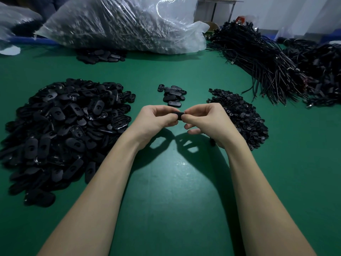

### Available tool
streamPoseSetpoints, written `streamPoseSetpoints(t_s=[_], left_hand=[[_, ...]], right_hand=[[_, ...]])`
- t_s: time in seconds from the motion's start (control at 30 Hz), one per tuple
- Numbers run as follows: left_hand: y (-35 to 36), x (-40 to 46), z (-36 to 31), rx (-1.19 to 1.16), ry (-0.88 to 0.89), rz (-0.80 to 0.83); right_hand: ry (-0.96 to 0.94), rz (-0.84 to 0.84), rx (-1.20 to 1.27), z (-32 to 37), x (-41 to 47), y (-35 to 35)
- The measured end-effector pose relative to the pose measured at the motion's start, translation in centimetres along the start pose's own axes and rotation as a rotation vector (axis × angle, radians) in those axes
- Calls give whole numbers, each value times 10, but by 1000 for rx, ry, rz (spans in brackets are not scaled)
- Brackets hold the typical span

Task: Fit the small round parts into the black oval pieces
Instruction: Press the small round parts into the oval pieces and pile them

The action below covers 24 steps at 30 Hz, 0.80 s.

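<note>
Above the middle of the green table, my left hand (156,119) and my right hand (204,118) meet and both pinch one black oval piece (180,115) between their fingertips. Only its edge shows; any small round part in it is hidden by my fingers. A large heap of black oval pieces (64,130) lies to the left. A heap of small round parts (241,115) lies to the right, just beyond my right hand. A small cluster of oval pieces (174,95) lies behind my hands.
A big clear plastic bag (125,24) full of dark parts lies at the back, with a few oval pieces (103,56) in front of it. Bundles of black cables (267,61) fill the back right. The green table surface (175,182) lies between my forearms.
</note>
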<state>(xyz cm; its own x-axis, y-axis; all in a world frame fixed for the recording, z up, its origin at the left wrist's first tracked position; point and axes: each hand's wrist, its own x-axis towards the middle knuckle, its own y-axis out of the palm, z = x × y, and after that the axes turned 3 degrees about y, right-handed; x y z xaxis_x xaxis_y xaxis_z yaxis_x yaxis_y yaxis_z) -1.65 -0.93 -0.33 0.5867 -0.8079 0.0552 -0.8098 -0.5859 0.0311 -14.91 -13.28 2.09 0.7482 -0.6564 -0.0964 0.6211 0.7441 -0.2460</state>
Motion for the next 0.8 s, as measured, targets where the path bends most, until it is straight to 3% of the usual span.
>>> streamPoseSetpoints(t_s=[0.8], left_hand=[[0,5,9,303,30,-3]], right_hand=[[-54,-106,-209,-11,3,12]])
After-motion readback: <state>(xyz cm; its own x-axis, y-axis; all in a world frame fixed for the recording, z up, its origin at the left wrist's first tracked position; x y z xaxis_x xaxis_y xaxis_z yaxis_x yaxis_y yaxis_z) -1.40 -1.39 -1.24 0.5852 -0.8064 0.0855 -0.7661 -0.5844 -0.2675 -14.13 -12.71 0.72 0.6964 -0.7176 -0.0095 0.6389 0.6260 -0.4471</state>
